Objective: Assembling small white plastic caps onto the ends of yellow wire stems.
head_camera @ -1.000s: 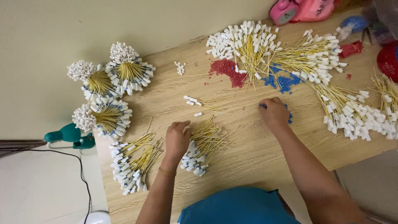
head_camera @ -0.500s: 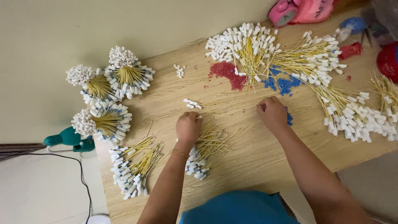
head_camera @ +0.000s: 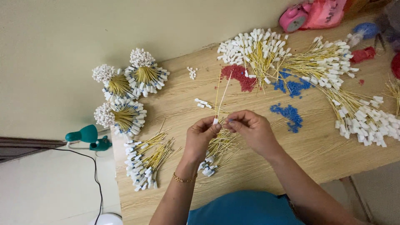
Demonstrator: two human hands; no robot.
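My left hand [head_camera: 201, 137] pinches a thin yellow wire [head_camera: 221, 96] by its small white connector, the wire pointing up and away from me. My right hand [head_camera: 252, 129] meets it at the connector, fingertips pinched on a tiny blue piece. Under both hands lies a loose pile of yellow wires with white connectors [head_camera: 214, 154]. A small heap of blue beads [head_camera: 288, 113] sits just right of my right hand.
Tied bundles of finished wires [head_camera: 125, 85] stand at the table's left; another pile [head_camera: 146, 160] lies near the front edge. Big wire heaps [head_camera: 316, 62] fill the back right, with red beads [head_camera: 239, 76], more blue beads [head_camera: 293, 86], a pink tape dispenser [head_camera: 293, 17], a teal lamp [head_camera: 85, 136].
My left hand rose off the wire pile holding one wire. My right hand left the blue beads and came left to meet it above the table.
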